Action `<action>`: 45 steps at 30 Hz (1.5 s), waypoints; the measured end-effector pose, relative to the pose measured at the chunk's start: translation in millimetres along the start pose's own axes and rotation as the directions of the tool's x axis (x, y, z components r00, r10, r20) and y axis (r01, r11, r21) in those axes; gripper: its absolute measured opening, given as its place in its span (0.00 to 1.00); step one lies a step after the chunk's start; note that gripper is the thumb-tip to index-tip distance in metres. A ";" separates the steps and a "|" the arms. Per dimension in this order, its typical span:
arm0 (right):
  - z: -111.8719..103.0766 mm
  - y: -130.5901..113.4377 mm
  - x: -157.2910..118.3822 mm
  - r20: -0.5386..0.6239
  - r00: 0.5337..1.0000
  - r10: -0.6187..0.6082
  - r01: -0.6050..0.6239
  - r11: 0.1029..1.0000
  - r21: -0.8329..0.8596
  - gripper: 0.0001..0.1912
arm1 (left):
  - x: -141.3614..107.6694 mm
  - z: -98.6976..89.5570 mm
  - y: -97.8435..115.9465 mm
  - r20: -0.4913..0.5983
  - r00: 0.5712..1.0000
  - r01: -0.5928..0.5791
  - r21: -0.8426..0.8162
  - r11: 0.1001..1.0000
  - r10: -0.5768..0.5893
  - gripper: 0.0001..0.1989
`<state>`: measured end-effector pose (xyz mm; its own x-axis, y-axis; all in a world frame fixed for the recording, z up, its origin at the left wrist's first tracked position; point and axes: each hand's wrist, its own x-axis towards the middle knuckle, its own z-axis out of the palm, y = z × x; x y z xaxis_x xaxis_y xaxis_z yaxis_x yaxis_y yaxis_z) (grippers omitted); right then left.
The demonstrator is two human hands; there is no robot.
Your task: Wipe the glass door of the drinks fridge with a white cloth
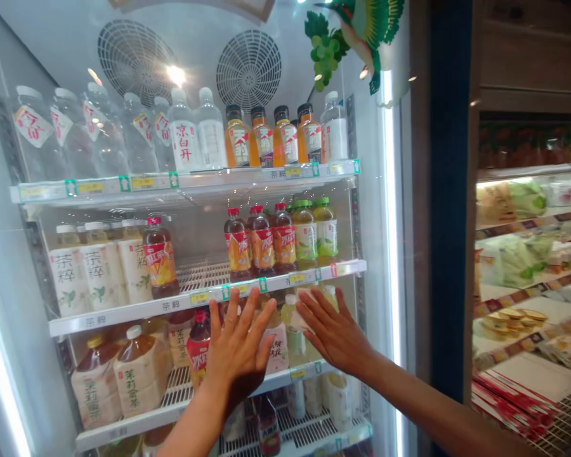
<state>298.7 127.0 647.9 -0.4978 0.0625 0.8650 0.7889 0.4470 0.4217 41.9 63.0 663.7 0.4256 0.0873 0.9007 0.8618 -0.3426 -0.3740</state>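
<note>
While left hand [235, 346] and right hand [335, 333] press flat on cooler glass [57, 57] | fingers spread wide, holding nothing | glass looks stiff, slippery; best held by frame [450, 190]

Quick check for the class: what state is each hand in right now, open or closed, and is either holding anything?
Left hand: open, fingers spread, flat on the glass fridge door, holding nothing.
Right hand: open, fingers spread, flat on the glass, holding nothing.
</note>
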 end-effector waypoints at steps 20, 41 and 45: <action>20.3 -214.7 175.1 0.050 0.942 -0.333 0.329 0.942 0.070 0.44 | -105.1 -114.0 -161.1 0.001 0.990 0.140 0.053 0.989 -0.141 0.42; 25.3 -243.2 154.6 0.121 0.915 -0.385 0.381 0.923 0.050 0.44 | -138.5 -146.0 -186.7 0.075 0.986 0.150 0.007 0.989 -0.150 0.44; 20.4 -212.5 135.1 0.059 0.998 -0.031 0.034 0.998 -0.049 0.48 | -131.0 -132.1 -168.6 0.107 0.985 0.133 0.010 0.991 -0.133 0.43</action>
<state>56.5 58.6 669.6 -0.5426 0.1009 0.8339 0.7882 0.4043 0.4640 -195.6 -14.3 638.0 0.3341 0.2313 0.9137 0.9134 -0.3184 -0.2534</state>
